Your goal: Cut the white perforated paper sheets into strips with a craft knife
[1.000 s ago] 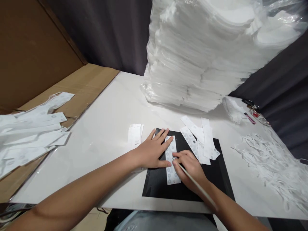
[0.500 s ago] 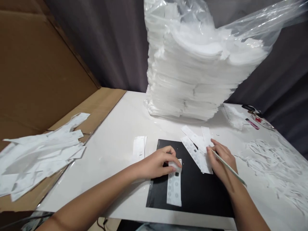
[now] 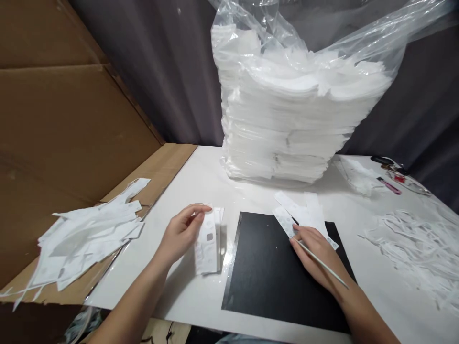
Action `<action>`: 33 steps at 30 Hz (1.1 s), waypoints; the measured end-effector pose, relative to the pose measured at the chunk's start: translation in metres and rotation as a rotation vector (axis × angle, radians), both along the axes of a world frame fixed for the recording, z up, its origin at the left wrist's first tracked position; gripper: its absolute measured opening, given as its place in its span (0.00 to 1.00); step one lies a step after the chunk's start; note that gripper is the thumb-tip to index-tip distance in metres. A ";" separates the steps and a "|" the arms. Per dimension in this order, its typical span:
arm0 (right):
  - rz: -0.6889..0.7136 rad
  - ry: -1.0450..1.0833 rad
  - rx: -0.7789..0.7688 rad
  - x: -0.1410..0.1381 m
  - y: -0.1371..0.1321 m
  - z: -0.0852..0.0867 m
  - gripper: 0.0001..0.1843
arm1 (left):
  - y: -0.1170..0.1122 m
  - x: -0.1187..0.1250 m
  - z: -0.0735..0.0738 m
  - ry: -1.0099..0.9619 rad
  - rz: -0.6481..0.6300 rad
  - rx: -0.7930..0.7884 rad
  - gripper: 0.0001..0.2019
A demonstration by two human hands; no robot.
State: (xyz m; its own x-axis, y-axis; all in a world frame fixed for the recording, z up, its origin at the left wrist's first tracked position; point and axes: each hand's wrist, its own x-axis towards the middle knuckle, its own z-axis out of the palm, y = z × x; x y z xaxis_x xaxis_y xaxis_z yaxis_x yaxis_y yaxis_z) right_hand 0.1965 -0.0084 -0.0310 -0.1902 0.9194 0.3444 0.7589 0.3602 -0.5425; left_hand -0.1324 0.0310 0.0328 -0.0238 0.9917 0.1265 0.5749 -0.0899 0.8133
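Head view, my left hand (image 3: 181, 231) pinching a white strip (image 3: 207, 241) onto its stack, my right hand (image 3: 315, 258) gripping a thin stick (image 3: 319, 262), fingertips seemingly on strips (image 3: 299, 215) just ahead.

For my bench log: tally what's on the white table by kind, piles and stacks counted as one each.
Clear bag of stacked white sheets: 1
Black mat: 1
Stack of white strips under the left hand, stack at: 1
Loose white strips by the right hand, strips at: 1
Thin stick: 1
Pile of white trimmings: 1
Total: 6
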 end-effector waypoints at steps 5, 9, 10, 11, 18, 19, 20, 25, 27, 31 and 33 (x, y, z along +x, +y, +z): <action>0.029 -0.054 0.027 -0.011 -0.002 -0.016 0.07 | 0.020 -0.005 -0.027 0.453 -0.221 0.040 0.21; 0.066 -0.044 0.022 -0.021 0.000 -0.020 0.07 | 0.033 -0.004 -0.024 0.735 -0.259 0.107 0.25; 0.074 -0.043 0.007 -0.023 0.001 -0.018 0.07 | 0.036 0.000 -0.019 0.749 -0.271 0.105 0.26; 0.080 -0.044 -0.015 -0.025 0.002 -0.016 0.07 | 0.040 0.008 -0.014 0.745 -0.307 0.092 0.26; -0.010 0.074 -0.223 -0.017 0.007 0.009 0.09 | 0.031 0.098 -0.010 0.879 -0.784 -0.069 0.34; -0.056 0.122 -0.239 -0.012 0.006 0.012 0.10 | 0.022 0.108 -0.014 0.908 -0.777 -0.096 0.38; -0.106 0.175 -0.246 -0.007 0.006 0.014 0.10 | 0.011 0.116 -0.017 0.919 -0.784 -0.124 0.41; -0.339 0.387 -0.218 0.008 0.005 0.020 0.14 | -0.042 0.125 -0.009 0.612 -1.364 -0.206 0.36; -0.315 0.386 -0.245 0.008 0.006 0.021 0.14 | -0.048 0.127 -0.006 0.512 -1.487 -0.169 0.32; -0.154 0.215 -0.315 0.004 0.007 0.019 0.11 | -0.035 0.138 -0.018 0.803 -0.955 -0.114 0.40; -0.137 0.150 -0.308 0.002 0.008 0.017 0.11 | -0.026 0.140 -0.021 0.902 -0.811 -0.153 0.41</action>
